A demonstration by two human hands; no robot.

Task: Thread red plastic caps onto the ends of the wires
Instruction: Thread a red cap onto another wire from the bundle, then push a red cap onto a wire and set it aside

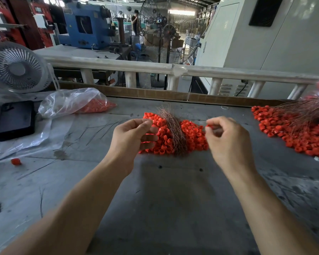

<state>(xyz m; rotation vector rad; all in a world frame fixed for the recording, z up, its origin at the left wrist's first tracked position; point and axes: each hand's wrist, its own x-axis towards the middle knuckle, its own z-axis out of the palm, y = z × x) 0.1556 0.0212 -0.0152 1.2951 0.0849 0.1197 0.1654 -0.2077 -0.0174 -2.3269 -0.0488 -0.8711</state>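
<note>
We see a grey worktop (164, 199) with a pile of red caps (193, 135) in the middle. A bunch of thin brown wires (173, 129) lies on top of that pile. Our left hand (134, 133) is above the left side of the pile, with its fingers curled; we cannot tell what it holds. Our right hand (226, 138) pinches one red cap (208, 125) with its fingertips. More caps with wires (293, 133) lie to the right. A clear bag of caps (72, 103), a black phone (15, 120) and a small white fan (17, 69) are on the left.
</note>
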